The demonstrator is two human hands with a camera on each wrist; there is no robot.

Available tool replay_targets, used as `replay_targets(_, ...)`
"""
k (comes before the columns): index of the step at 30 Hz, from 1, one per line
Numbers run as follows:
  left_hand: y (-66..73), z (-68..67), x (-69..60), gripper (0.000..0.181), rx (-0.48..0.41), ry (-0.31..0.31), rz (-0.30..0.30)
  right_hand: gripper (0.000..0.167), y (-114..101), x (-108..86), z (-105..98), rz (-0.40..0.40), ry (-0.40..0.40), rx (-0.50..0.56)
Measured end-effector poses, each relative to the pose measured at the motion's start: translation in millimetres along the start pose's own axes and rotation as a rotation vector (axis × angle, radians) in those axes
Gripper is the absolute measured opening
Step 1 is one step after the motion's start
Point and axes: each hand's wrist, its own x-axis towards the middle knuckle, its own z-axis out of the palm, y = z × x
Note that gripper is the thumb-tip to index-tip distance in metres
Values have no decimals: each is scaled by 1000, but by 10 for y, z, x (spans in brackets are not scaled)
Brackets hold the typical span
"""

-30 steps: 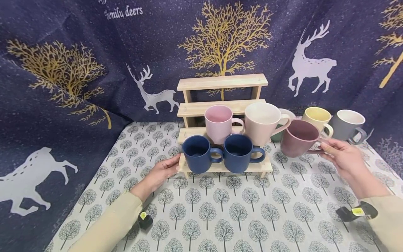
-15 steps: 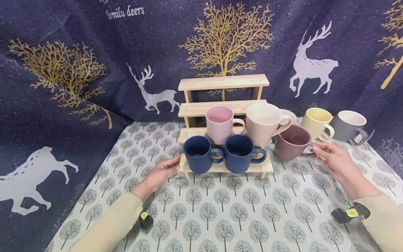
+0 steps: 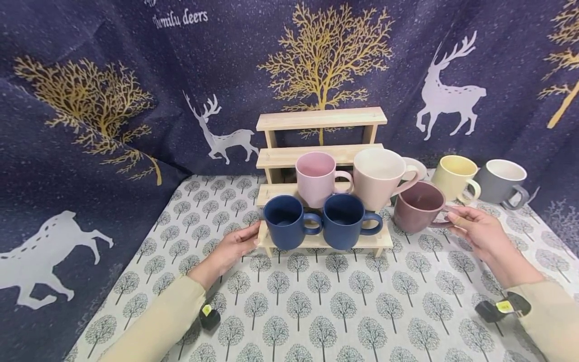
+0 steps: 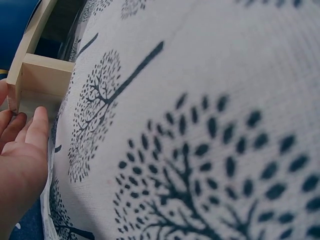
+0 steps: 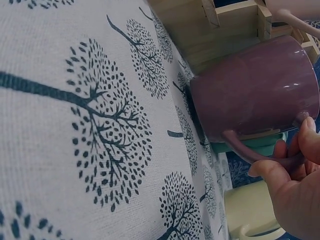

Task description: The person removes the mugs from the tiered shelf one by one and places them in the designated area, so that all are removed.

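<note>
Seemingly half done: four mugs (image 3: pixel 342 229) on the rack (image 3: pixel 321 118), four off. Right hand (image 3: pixel 479 229): fingers gripping mauve mug (image 3: pixel 413 217), rack's 3 o'clock. Left hand (image 3: pixel 232 247): fingers pinching rack's 8 o'clock end.

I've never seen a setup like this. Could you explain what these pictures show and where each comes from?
There is no machine here: a person works with two bare hands. The wide picture comes from a camera worn on the head, looking forward and down; the two close-ups come from cameras on each wrist.

On a tree-patterned cloth stands a stepped wooden rack. Its lowest step carries two navy mugs, the next a pink mug and a cream mug. To the right are green, yellow and grey mugs.

The right hand holds a mauve mug by its handle; the left hand holds the lowest step's left end.
</note>
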Motion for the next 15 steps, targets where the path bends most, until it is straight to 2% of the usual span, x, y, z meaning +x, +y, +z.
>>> replay_targets(15,13,1,5,68,-3,-6,7,35,20,23,0,27,9,4)
